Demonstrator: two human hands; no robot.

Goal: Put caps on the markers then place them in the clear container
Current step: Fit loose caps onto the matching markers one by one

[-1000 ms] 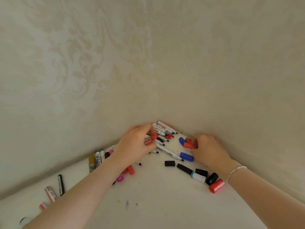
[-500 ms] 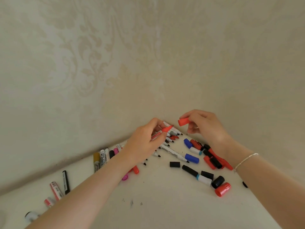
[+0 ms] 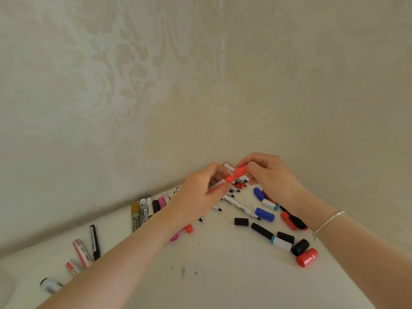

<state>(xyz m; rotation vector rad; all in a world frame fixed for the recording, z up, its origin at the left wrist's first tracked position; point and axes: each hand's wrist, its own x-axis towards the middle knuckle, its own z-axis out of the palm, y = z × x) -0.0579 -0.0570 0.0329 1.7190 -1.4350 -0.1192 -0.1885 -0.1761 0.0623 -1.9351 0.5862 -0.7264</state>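
- Left hand [image 3: 196, 198] pinches a red marker [image 3: 219, 185] by its barrel, above the surface [image 3: 223, 275] near the wall corner.
- Right hand [image 3: 270, 176] pinches a red cap [image 3: 240, 171] between thumb and fingers; cap is at the marker's red tip end, looks partly on. Can't tell if fully seated.
- Marker: thin, pale barrel with red print and red front section; cap is matte red, short cylinder.
- Under the hands: pile of uncapped markers [image 3: 237, 186], black and red tips showing.
- Loose caps to the right: blue cap [image 3: 264, 214], black cap [image 3: 241, 221], big red cap [image 3: 307, 257] beside a big black cap [image 3: 300, 247].
- Left side: capped markers against the wall [image 3: 142, 210], more lying further left [image 3: 94, 241].
- Thin bracelet [image 3: 327, 223] on the right wrist.
- Clear container: not visible from here.
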